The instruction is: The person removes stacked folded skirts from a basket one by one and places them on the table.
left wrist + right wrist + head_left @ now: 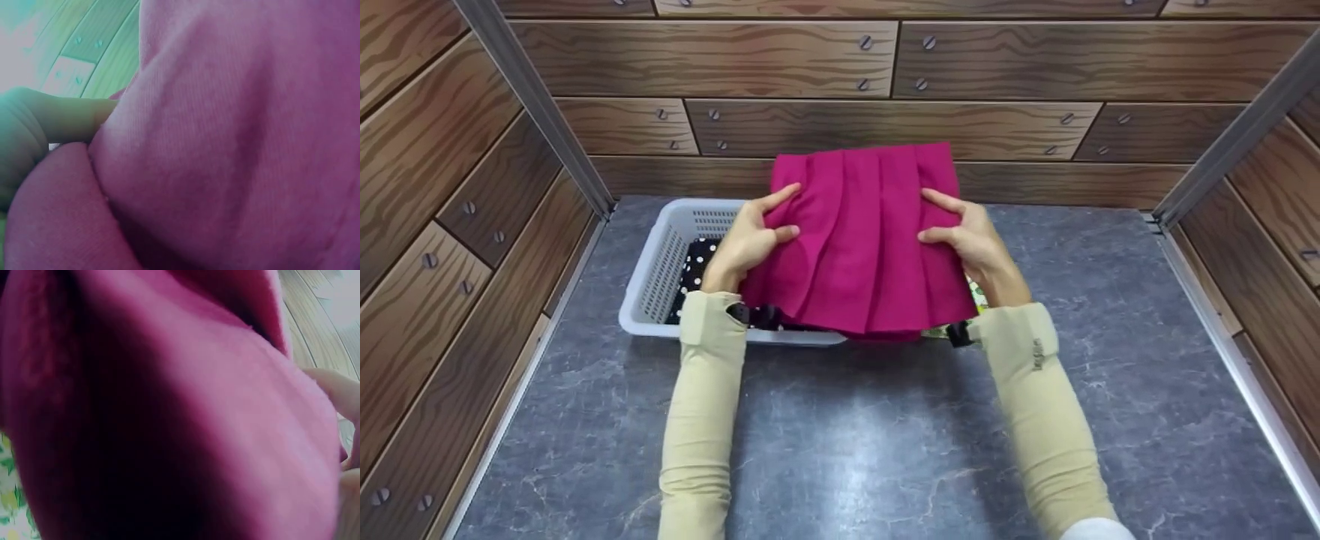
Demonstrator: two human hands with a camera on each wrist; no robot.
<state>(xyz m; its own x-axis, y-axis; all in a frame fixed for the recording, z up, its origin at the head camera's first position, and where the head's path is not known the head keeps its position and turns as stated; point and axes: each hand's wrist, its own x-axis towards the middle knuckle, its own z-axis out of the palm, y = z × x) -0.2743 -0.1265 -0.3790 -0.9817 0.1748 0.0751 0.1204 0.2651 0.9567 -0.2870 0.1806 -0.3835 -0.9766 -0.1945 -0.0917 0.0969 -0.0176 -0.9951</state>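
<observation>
A magenta pleated skirt (862, 240) is held up between both hands in the head view, its pleats running up and down. My left hand (746, 244) grips its left side, thumb and a finger lying on the front. On the opposite side my right hand (979, 244) grips it the same way; the other fingers are hidden behind the cloth. Magenta cloth (225, 140) fills most of the left wrist view, with part of the hand at its left edge. In the right wrist view, folds of the skirt (253, 427) hang close to the camera.
Behind and below the skirt stands a light grey plastic basket (646, 328), partly covered. Black cloth with white dots (695, 262) lies in it. A yellow-green patterned cloth (978, 295) shows by the right wrist. Wood-patterned walls (780, 60) enclose the grey marbled surface (840, 450).
</observation>
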